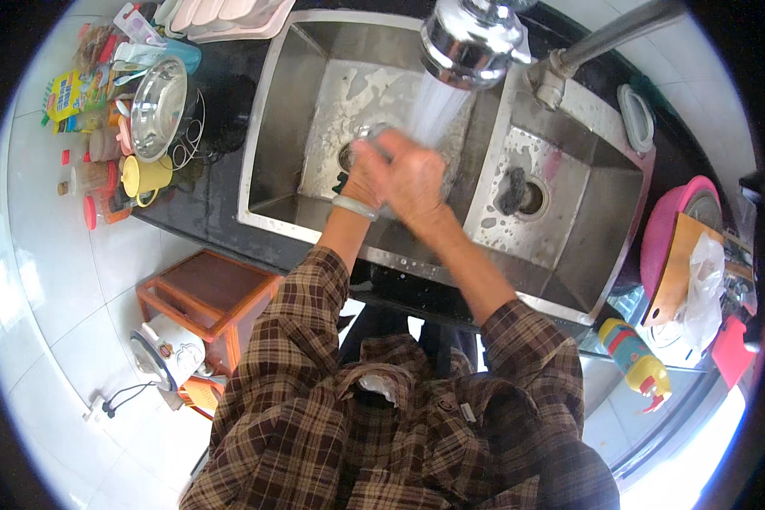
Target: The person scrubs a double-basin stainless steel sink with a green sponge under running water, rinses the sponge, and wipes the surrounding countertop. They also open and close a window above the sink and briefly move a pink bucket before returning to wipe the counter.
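Over the left basin of a double stainless-steel sink, my left hand and my right hand are pressed together. Motion blur covers the fingers. Something clear and shiny shows at the far side of them; whether it is a held object or splashing water I cannot tell. A pale bangle circles my left wrist. From the chrome faucet head a stream of water falls right beside my right hand. The left drain is partly hidden behind my left hand.
The right basin holds a dark scouring pad beside its drain. Left on the black counter stand a steel bowl, a yellow mug and several jars. A pink basin, wooden board and detergent bottle are at the right.
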`<state>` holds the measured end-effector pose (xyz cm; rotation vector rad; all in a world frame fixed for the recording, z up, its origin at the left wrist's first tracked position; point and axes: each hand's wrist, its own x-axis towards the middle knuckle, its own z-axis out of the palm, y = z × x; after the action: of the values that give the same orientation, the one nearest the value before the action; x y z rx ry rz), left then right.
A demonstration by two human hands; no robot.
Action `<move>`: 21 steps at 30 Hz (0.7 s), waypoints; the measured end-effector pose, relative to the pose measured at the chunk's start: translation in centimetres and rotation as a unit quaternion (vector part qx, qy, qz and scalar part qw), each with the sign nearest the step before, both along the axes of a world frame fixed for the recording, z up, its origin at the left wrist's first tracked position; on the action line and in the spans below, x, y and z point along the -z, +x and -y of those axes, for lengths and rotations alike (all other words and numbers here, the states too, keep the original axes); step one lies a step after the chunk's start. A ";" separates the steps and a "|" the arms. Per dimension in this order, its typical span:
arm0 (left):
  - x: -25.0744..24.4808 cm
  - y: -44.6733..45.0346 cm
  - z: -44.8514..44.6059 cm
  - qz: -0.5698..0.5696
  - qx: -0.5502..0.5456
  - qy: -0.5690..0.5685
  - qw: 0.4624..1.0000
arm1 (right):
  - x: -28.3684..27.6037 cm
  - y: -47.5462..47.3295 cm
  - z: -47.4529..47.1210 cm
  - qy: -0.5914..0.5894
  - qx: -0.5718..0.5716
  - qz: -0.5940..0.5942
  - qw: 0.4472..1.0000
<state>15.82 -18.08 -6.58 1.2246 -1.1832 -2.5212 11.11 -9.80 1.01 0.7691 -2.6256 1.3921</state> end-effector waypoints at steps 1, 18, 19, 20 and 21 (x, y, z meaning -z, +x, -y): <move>0.7 0.0 -0.2 -0.028 0.029 -0.114 0.993 | -0.2 0.5 0.5 0.001 -0.052 -0.036 0.998; -1.0 0.9 3.6 0.111 0.266 -0.566 0.773 | 4.3 -4.6 -2.1 -0.209 0.013 0.387 0.898; -0.8 1.0 3.4 0.060 0.259 -0.612 0.745 | 3.6 -4.4 -1.9 -0.233 0.000 0.403 0.885; -0.8 1.0 3.1 0.028 0.254 -0.643 0.722 | 2.9 -4.1 -1.7 -0.243 0.022 0.430 0.869; -0.9 1.0 2.5 -0.003 0.261 -0.679 0.686 | 2.1 -3.9 -1.6 -0.257 0.020 0.435 0.863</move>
<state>16.79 -20.57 -5.69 0.4098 -2.7705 -0.9445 7.19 -8.25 -1.12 -0.0272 -2.4536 2.7468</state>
